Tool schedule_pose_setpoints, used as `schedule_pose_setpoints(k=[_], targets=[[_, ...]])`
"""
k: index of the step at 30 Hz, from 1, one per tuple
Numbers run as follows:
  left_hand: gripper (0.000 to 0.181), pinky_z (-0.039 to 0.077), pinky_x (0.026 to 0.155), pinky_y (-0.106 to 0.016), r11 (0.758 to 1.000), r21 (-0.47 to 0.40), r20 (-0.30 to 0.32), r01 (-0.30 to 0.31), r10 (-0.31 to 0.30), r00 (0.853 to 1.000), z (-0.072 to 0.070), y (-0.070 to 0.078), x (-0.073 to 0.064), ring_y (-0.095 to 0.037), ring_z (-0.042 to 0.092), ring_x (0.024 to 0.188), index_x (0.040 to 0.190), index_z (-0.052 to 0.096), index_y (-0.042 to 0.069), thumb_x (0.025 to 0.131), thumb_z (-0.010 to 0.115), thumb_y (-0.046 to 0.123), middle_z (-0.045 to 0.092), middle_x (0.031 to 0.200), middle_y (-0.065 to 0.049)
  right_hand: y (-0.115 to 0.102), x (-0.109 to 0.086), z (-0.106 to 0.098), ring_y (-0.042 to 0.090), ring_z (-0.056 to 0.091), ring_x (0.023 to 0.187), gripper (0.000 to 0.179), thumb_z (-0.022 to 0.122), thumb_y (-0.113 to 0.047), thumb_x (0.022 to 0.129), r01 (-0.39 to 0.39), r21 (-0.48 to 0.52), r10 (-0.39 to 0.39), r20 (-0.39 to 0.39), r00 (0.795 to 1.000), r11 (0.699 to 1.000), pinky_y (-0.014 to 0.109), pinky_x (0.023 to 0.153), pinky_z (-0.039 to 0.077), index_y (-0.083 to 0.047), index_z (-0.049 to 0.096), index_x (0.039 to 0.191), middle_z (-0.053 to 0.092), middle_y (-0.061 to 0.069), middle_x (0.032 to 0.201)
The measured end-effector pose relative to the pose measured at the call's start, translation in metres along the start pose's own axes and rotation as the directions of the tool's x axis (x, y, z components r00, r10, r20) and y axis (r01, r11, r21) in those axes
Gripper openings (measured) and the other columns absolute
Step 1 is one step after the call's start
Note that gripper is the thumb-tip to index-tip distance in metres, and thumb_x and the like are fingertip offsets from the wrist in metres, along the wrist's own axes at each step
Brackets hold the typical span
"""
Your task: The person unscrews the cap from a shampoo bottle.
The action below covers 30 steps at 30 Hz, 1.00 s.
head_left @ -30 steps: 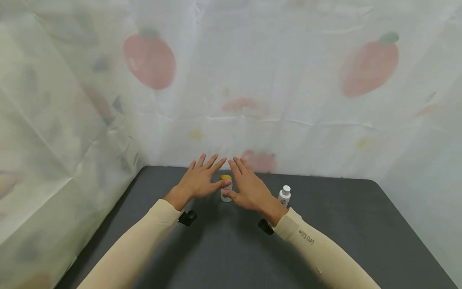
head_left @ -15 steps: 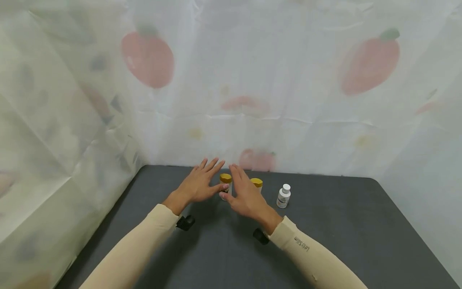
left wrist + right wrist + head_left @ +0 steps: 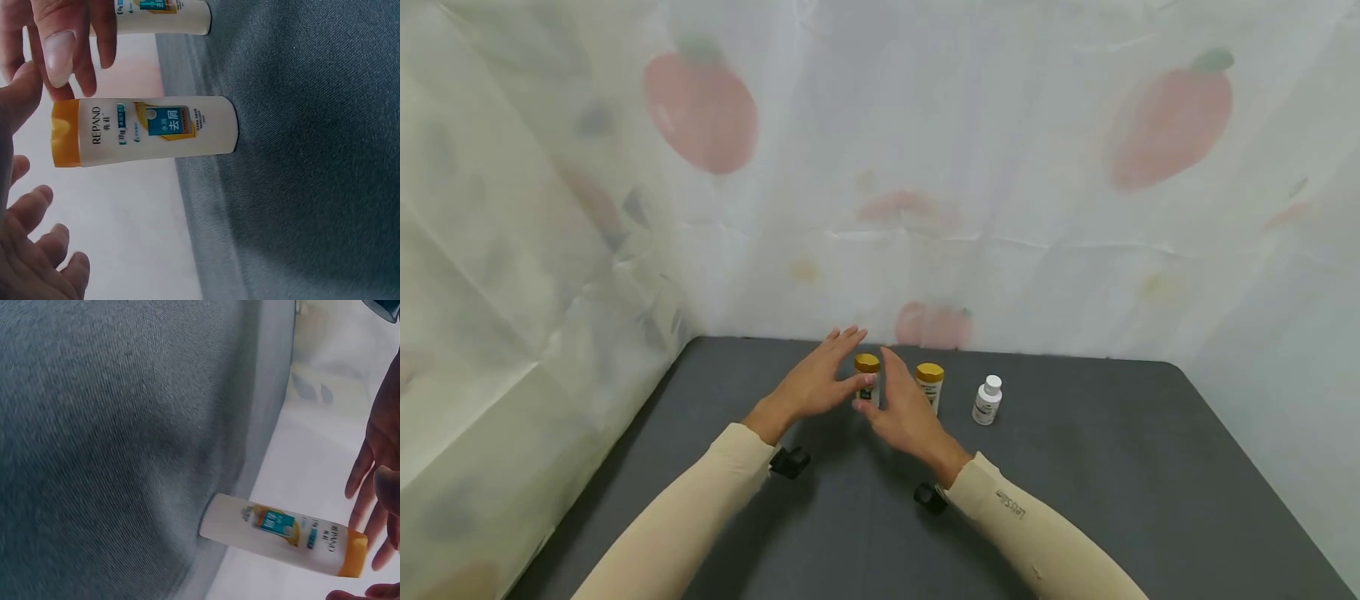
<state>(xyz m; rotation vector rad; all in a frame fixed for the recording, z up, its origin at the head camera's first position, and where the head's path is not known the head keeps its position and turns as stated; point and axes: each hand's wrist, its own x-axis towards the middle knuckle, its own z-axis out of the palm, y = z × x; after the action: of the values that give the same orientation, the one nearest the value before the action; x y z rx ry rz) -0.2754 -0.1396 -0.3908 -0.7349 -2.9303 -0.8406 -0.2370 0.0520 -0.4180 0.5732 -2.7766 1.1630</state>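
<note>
A white shampoo bottle [image 3: 156,128] with a gold cap [image 3: 867,362] stands upright between my two hands in the head view. My left hand [image 3: 811,385] is on its left, thumb extended in front and fingers stretched forward. On the other side my right hand [image 3: 904,412] holds its thumb apart from its fingers. Neither hand grips the bottle; contact is hard to tell. The left wrist view has left-hand fingers [image 3: 47,240] below the cap and right-hand fingers [image 3: 65,47] above it. In the right wrist view, the same bottle [image 3: 281,534] stands near the left hand [image 3: 390,431].
Just right of my right hand stands a second gold-capped shampoo bottle [image 3: 929,385], partly covered by it. Farther right is a small white bottle [image 3: 987,401] with a white cap. Fruit-printed sheeting [image 3: 1037,167] rises behind and beside the dark table [image 3: 1075,467].
My right hand has shifted slightly left and down, uncovering the second shampoo bottle and the small white one. The fingers of my left hand have drawn closer together. The bottles stand where they were.
</note>
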Motion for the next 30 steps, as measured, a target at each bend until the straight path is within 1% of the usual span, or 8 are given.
schedule_pose_setpoints(k=[4,7,11,14,16,21,25,30], targets=[[0.079,0.028,0.125,-0.066,0.999,-0.054,-0.035,-0.005,0.003,0.999,0.003,0.000,0.001,-0.035,0.018,0.163,0.166,0.030,0.017,0.102,0.066,0.046,0.026,0.174,-0.009,0.002,0.001,0.004,0.038,0.031,0.158,0.090,0.071,-0.036,0.100,-0.040,0.040,0.040,-0.008,0.999,0.998,0.059,0.125,0.033,-0.005,0.018,0.167,0.023,0.018,0.173],[0.075,0.034,0.123,-0.064,0.995,-0.097,-0.069,0.001,-0.008,0.998,0.006,0.001,0.002,-0.036,0.028,0.160,0.164,0.035,0.018,0.102,0.067,0.044,0.032,0.171,-0.012,0.005,0.003,0.008,0.037,0.032,0.158,0.090,0.072,-0.036,0.100,-0.081,0.075,0.083,-0.019,0.996,0.994,0.059,0.125,0.034,-0.005,0.020,0.166,0.026,0.018,0.172],[0.070,0.044,0.116,-0.062,0.988,-0.157,-0.111,0.008,-0.026,0.993,0.010,0.003,0.001,-0.038,0.047,0.149,0.162,0.040,0.020,0.102,0.069,0.042,0.044,0.165,-0.014,0.008,0.004,0.012,0.037,0.035,0.156,0.089,0.074,-0.034,0.099,-0.121,0.119,0.125,-0.032,0.992,0.986,0.059,0.124,0.035,-0.006,0.023,0.165,0.029,0.018,0.171],[0.066,0.048,0.112,-0.062,0.980,-0.198,-0.152,-0.006,-0.025,0.988,0.013,0.004,0.000,-0.039,0.054,0.142,0.159,0.046,0.018,0.101,0.071,0.038,0.050,0.160,-0.013,0.010,0.006,0.015,0.039,0.038,0.154,0.086,0.076,-0.031,0.097,-0.122,0.164,0.131,-0.045,0.990,0.979,0.061,0.122,0.037,-0.004,0.027,0.163,0.034,0.021,0.168],[0.064,0.048,0.113,-0.061,0.971,-0.237,-0.178,-0.019,-0.025,0.984,0.015,0.004,0.000,-0.038,0.054,0.143,0.156,0.050,0.017,0.100,0.073,0.035,0.052,0.159,-0.013,0.012,0.007,0.017,0.039,0.041,0.152,0.084,0.077,-0.030,0.096,-0.129,0.195,0.142,-0.054,0.988,0.972,0.061,0.121,0.038,-0.004,0.030,0.162,0.037,0.021,0.166],[0.057,0.049,0.116,-0.053,0.943,-0.329,-0.224,-0.044,-0.033,0.974,0.020,0.003,0.001,-0.034,0.056,0.143,0.150,0.057,0.015,0.098,0.076,0.028,0.055,0.156,-0.012,0.018,0.010,0.023,0.040,0.049,0.145,0.077,0.078,-0.028,0.096,-0.162,0.273,0.186,-0.064,0.980,0.948,0.061,0.115,0.045,-0.006,0.037,0.158,0.045,0.020,0.161],[0.052,0.050,0.115,-0.049,0.931,-0.360,-0.242,-0.061,-0.030,0.970,0.025,0.004,0.004,-0.032,0.059,0.140,0.145,0.061,0.013,0.097,0.077,0.024,0.060,0.152,-0.012,0.021,0.012,0.026,0.040,0.054,0.140,0.071,0.076,-0.027,0.097,-0.174,0.311,0.201,-0.057,0.978,0.934,0.061,0.109,0.050,-0.007,0.040,0.155,0.050,0.021,0.156],[0.048,0.051,0.114,-0.050,0.912,-0.401,-0.260,-0.085,-0.024,0.965,0.032,0.006,0.005,-0.033,0.062,0.136,0.140,0.065,0.011,0.095,0.079,0.020,0.065,0.145,-0.014,0.025,0.013,0.029,0.039,0.060,0.134,0.062,0.075,-0.027,0.098,-0.194,0.345,0.224,-0.048,0.973,0.918,0.057,0.105,0.055,-0.009,0.045,0.150,0.056,0.020,0.149]])
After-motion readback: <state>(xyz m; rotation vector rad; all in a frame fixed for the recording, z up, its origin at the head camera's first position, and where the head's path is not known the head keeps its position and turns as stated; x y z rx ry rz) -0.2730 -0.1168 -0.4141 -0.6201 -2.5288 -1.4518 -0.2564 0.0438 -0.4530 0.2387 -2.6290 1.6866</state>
